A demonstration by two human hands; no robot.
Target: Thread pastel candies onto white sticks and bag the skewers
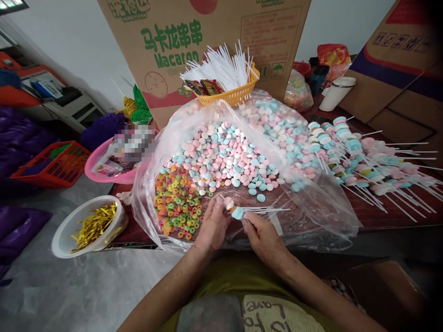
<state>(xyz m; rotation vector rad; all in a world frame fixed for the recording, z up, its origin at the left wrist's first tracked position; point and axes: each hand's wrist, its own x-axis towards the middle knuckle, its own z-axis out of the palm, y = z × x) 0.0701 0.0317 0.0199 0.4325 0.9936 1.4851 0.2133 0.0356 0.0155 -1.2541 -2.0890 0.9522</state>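
Observation:
My left hand (212,225) is closed, its fingertips pinching the candy discs threaded at the end of thin white sticks (266,210). My right hand (262,235) is closed round the same sticks, which point to the right. A blue disc (237,213) and a pink one sit on the sticks between my hands. Just beyond them lies an open clear plastic bag (318,193) with a heap of pink, blue and white candy discs (221,157) and a patch of small coloured rings (176,200).
Several finished candy skewers (363,161) lie at the right on the dark table. A yellow basket (235,96) of white sticks stands behind the bag before a Macaron carton (166,41). A white bowl (65,230) of gold twist ties and a pink basket (104,170) are at the left.

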